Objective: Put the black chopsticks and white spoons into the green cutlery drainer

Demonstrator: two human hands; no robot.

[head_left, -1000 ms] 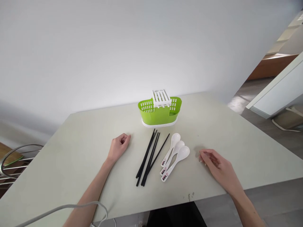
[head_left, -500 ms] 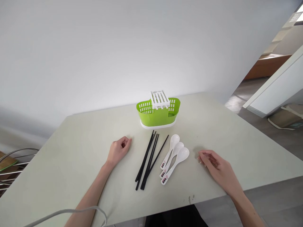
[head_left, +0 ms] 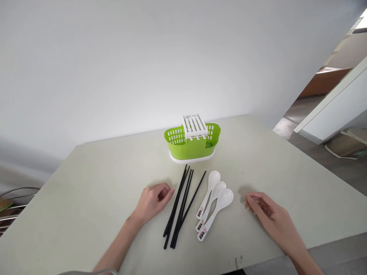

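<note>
Several black chopsticks (head_left: 181,210) lie in a loose bundle on the table, the rightmost one angled away from the others. To their right, three white spoons (head_left: 225,198) are fanned out with overlapping handles that carry small printed marks. My left hand (head_left: 155,201) rests on the table just left of the chopsticks, fingers curled into a loose fist and nothing in it. Right of the spoons is my right hand (head_left: 268,214), its fingers bent and thumb close to the fingertips, holding nothing visible. Behind the utensils stands a green basket (head_left: 190,151) with a white slotted rack (head_left: 195,135) across its top.
The pale table (head_left: 94,198) meets a plain wall (head_left: 129,68) behind the basket. A grey cable (head_left: 86,272) crosses the bottom left over my forearm. Metal rails (head_left: 14,212) show beyond the left table edge, and floor and a white partition lie to the right.
My left hand has moved right, closer to the chopsticks. The view has tilted slightly, so the table and its objects sit lower. My right hand keeps its place beside the spoons.
</note>
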